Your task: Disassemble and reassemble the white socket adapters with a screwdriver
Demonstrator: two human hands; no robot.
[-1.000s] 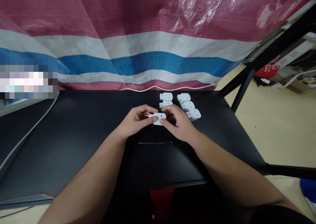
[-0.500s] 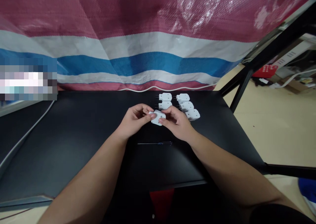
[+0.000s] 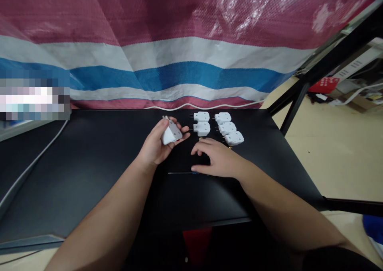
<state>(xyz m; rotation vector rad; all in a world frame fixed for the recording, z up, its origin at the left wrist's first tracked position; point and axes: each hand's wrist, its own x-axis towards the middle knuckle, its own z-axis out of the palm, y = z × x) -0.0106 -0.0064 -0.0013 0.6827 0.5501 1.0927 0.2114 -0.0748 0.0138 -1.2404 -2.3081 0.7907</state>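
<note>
My left hand [image 3: 161, 141] is closed around a white electrical plug [image 3: 172, 132], thumb on its near side, with the pins pointing up and away. To its right, my right hand [image 3: 214, 157] holds nothing visible; thumb and fingers are apart. Below its fingertips lies a thin screwdriver [image 3: 181, 173], its handle end partly hidden by the hand. Beyond the hands, more white plugs sit in two columns: a left pair with one plug [image 3: 202, 128] nearest me, and a right column ending in another plug [image 3: 234, 138]. Small brass-coloured pieces [image 3: 200, 138] show beside them.
The black table [image 3: 98, 163] carries all of this. A striped plastic sheet [image 3: 167, 75] hangs behind it, with a white cable [image 3: 167, 109] along the back edge. Another cable [image 3: 32, 165] crosses the left side. A black metal frame [image 3: 295, 103] stands at right.
My right hand has let go of the plug and moved right and down, above the screwdriver. The left hand has drawn the plug leftward and turned it.
</note>
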